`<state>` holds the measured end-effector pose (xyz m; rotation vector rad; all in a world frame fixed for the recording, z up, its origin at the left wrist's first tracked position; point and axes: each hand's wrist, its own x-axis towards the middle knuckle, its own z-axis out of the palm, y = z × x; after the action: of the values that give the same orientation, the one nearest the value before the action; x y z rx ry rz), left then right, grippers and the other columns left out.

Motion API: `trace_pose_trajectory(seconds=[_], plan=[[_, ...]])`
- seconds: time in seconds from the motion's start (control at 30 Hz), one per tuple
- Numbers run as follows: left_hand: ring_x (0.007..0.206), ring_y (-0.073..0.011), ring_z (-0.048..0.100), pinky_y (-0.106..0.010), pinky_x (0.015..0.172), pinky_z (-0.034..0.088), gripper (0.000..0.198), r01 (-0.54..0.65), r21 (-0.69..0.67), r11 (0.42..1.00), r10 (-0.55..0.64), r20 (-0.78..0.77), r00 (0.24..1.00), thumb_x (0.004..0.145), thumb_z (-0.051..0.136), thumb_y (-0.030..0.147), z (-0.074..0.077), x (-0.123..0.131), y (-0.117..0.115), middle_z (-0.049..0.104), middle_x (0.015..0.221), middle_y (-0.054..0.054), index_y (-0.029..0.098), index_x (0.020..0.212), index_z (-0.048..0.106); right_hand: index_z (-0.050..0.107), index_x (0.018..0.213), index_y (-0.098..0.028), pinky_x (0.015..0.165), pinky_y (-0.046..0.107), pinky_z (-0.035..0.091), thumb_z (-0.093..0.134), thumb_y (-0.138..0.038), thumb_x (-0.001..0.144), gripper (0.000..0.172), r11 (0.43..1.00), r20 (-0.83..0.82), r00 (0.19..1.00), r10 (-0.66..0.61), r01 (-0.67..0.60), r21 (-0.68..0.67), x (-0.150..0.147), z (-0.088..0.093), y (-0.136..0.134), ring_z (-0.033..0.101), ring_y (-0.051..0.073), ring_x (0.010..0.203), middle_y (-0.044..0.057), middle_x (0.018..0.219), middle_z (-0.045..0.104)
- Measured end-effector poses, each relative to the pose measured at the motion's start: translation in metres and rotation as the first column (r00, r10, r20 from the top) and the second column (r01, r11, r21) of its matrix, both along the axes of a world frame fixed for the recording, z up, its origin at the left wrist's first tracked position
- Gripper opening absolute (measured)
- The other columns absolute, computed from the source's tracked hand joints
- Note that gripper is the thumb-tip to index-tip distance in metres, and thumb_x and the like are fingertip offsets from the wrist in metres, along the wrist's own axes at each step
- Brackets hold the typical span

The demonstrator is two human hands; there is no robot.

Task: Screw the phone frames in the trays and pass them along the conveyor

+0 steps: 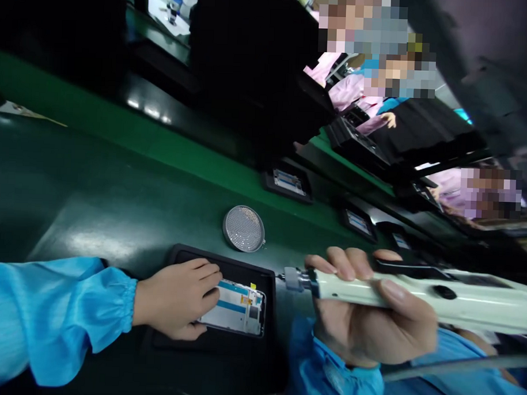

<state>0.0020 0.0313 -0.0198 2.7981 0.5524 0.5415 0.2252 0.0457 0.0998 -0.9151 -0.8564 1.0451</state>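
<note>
My left hand (180, 301) grips one end of an opened phone body (233, 314), its fingers over the upper edge and its thumb by the lower edge. The phone shows silver metal, blue strips and a small yellow tab, and lies in a black tray (239, 264). My palm hides its left part. To the right, my right hand (367, 316) is closed around a pale green electric screwdriver (398, 294). The screwdriver's tip points left, close to the tray's upper right corner.
Just beyond the tray stands a round dish (244, 228) with tiny, screw-like pieces. Further black trays with phone bodies, such as one tray (309, 196), line the green bench (116, 215). A grey cable (456, 362) crosses at lower right. People in pink work across the bench.
</note>
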Motion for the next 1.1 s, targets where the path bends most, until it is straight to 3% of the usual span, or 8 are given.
trace_pose_trajectory(seconds=[0.2, 0.3, 1.1], plan=[[0.114, -0.0355, 0.058, -0.046, 0.099, 0.044, 0.048, -0.006, 0.010, 1.000, 0.006, 0.010, 1.000, 0.082, 0.064, 0.047, -0.002, 0.001, -0.001, 0.065, 0.120, -0.022, 0.007, 0.109, 0.067, 0.067, 0.092, -0.024, 0.065, 0.035, 0.049, 0.065, -0.019, 0.074, 0.019, 0.997, 0.195, 0.979, 0.065, -0.055, -0.057, -0.019, -0.047, -0.020, 0.054, 0.013, 0.064, -0.001, 0.064, 0.055], [0.113, -0.0357, 0.059, -0.046, 0.098, 0.045, 0.048, -0.003, 0.017, 1.000, 0.003, -0.005, 1.000, 0.082, 0.064, 0.047, 0.000, 0.002, -0.001, 0.065, 0.120, -0.023, 0.006, 0.108, 0.068, 0.066, 0.094, -0.023, 0.066, 0.036, 0.050, 0.065, -0.017, 0.076, 0.019, 0.996, 0.234, 0.969, 0.076, -0.064, -0.060, -0.021, -0.060, -0.024, 0.056, 0.014, 0.065, 0.000, 0.066, 0.058], [0.110, -0.0338, 0.061, -0.044, 0.096, 0.048, 0.049, -0.011, 0.078, 0.997, 0.012, -0.010, 1.000, 0.080, 0.065, 0.050, 0.001, 0.003, 0.000, 0.067, 0.117, -0.022, 0.007, 0.105, 0.069, 0.068, 0.092, -0.020, 0.066, 0.032, 0.050, 0.064, -0.012, 0.076, 0.018, 0.996, 0.204, 0.977, 0.063, -0.048, -0.078, -0.016, -0.066, -0.021, 0.057, 0.012, 0.064, 0.001, 0.067, 0.061]])
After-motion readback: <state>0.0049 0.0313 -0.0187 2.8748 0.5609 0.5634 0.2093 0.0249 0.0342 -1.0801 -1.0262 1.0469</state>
